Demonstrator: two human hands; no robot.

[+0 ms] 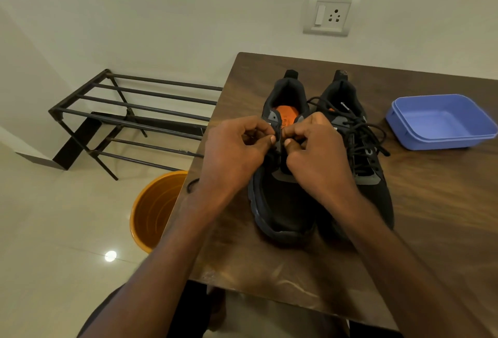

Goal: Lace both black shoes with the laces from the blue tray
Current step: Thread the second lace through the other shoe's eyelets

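Observation:
Two black shoes stand side by side on the wooden table (417, 229), toes toward me. The left shoe (280, 202) shows an orange insole. My left hand (237, 149) and my right hand (318, 149) meet over its tongue, fingers curled and pinching at the top eyelets; the lace they hold is mostly hidden under the fingers. The right shoe (372, 165) carries a black lace (358, 132) threaded through its eyelets, with loose ends lying toward the blue tray (442, 122). The tray holds nothing that I can see.
An orange bucket (153, 211) stands on the floor beside the table's left edge. A dark metal shoe rack (129, 119) sits against the wall at left. A wall socket (331, 14) is above the table.

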